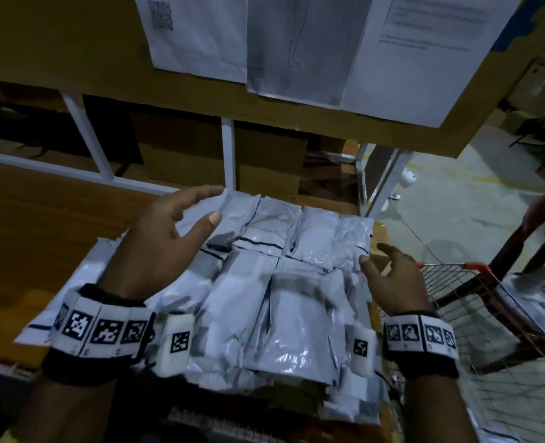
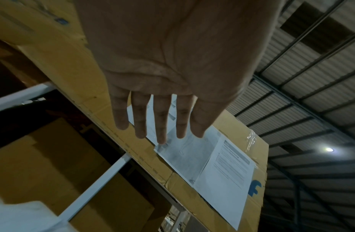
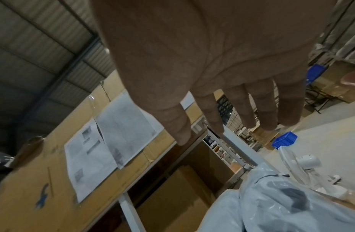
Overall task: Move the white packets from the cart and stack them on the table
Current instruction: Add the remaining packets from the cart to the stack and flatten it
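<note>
Head view: left hand (image 1: 165, 231) spread wide above the white packets (image 1: 274, 282), nothing in its grip; whether the fingertips brush the far packet cannot be told. Right hand (image 1: 392, 276) slack and empty at the pile's right edge. Packets piled in rows on the bench (image 1: 41, 225), wire cart (image 1: 488, 314) just to the right.

Left wrist view: fingers (image 2: 160, 122) straight, parted, holding nothing.

Right wrist view: fingers (image 3: 210, 113) extended, empty, above a packet (image 3: 281, 204).

Both arms reach forward; left hand (image 1: 165, 231) and right hand (image 1: 389, 276) spread flat, fingers straight, apparently holding nothing.
</note>
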